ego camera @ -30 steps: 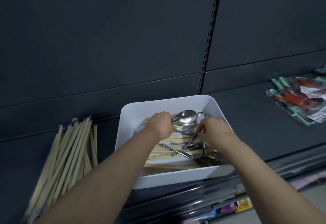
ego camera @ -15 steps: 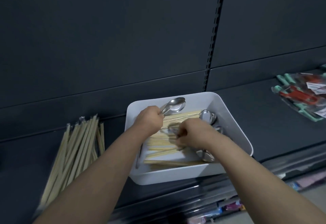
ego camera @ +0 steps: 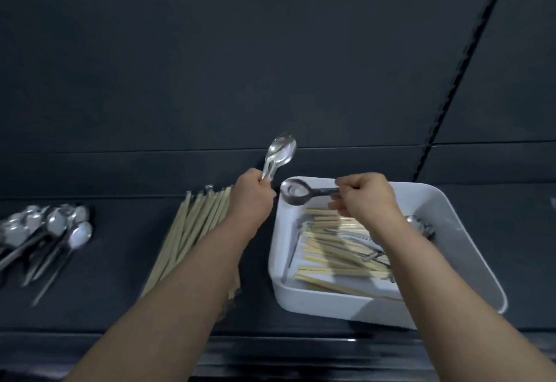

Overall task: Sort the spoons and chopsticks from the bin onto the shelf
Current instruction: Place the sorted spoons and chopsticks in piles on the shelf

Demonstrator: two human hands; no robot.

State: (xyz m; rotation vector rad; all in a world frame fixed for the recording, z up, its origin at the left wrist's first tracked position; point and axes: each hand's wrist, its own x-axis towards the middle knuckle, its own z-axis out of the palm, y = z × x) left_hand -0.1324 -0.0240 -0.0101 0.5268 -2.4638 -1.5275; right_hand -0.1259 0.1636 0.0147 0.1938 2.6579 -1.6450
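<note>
1. Far left on the shelf [ego camera: 105,306] lies the spoon pile [ego camera: 45,231]. The bowls point toward the back wall and the handles fan out toward the front edge. There looks to be bare shelf in front of it and to its right, enough to lay more down.
2. Next along is the chopstick bundle [ego camera: 192,231], a loose sheaf running front to back. Its near end is hidden under the left forearm.
3. The left hand [ego camera: 251,198] is a closed fist round the handles of what look like two held spoons [ego camera: 281,152]. Their bowls stick up close to the back panel [ego camera: 270,65]. Polished steel like that should be stiff, fairly light and slick, so I'd say a full grip low on the handles is the right hold.
4. The right hand [ego camera: 367,198] pinches the handle of a single spoon [ego camera: 296,193]. The bowl points left over the bin's back-left corner, just beside the left fist.
5. The white bin [ego camera: 331,303] holds loose chopsticks [ego camera: 331,249] crossed over one another, with a few thin metal handles among them. Another bin spoon [ego camera: 421,226] lies by the right wall. The sticks look light and prone to roll, so they are probably best gathered several at once near the middle.
6. The bin's front wall sits near the shelf's front lip. A carry leftward must pass over the bundle without nudging sticks toward that edge.
</note>
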